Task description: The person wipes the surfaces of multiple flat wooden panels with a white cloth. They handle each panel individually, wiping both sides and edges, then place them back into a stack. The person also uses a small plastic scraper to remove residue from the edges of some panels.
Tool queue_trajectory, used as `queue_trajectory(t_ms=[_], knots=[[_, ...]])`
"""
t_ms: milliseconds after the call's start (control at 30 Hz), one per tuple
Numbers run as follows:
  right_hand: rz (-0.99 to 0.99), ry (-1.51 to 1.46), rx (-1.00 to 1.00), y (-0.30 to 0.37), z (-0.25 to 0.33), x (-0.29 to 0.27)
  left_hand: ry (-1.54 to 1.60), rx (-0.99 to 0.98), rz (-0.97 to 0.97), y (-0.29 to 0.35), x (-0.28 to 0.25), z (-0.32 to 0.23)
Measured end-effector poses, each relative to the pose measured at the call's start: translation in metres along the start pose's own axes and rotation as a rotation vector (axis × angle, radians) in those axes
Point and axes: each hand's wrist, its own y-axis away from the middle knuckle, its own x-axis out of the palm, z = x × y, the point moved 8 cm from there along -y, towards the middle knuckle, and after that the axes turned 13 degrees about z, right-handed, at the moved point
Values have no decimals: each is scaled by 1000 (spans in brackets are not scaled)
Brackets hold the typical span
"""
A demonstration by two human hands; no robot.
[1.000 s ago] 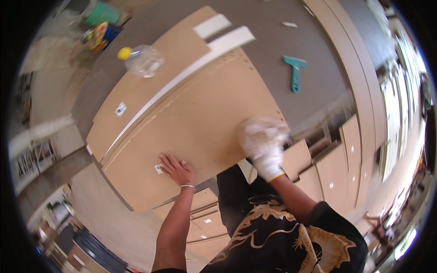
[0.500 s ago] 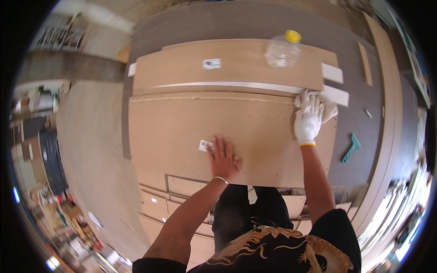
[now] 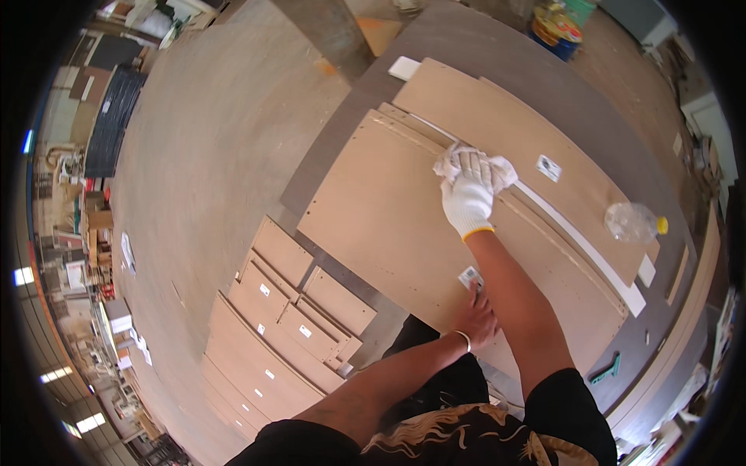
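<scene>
A large light-brown panel lies flat on the dark worktable, and I have both hands on it. My right hand, in a white knit glove with a yellow-edged cuff, presses a crumpled whitish cloth onto the panel near its far edge. Nearer to me, my bare left hand rests on the panel's near part beside a small white label, its fingers stretched out. The right forearm partly covers that hand. Behind the large panel lies a narrower brown panel, with a white strip between them.
A clear plastic bottle with a yellow cap lies at the narrower panel's right end. A teal scraper rests on the dark tabletop at right. More labelled brown panels are stacked lower left. A pillar stands beyond the table.
My right hand has slid the cloth leftward along the panel's far edge. My left hand stays near the label. The view has turned, showing more floor at left.
</scene>
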Motion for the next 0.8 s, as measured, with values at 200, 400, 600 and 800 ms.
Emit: queue_trajectory(t_ms=[200, 400, 600, 800], knots=[[-111, -139, -223, -119, 133, 2, 483, 36, -41, 11, -17, 33], [-16, -158, -199, -172, 195, 6, 161, -54, -222, 55, -112, 175], [-283, -158, -152, -54, 82, -9, -173, -333, -374, 87, -160, 244], [-137, -255, 624, 182, -176, -44, -197, -316, -379, 86, -159, 240]])
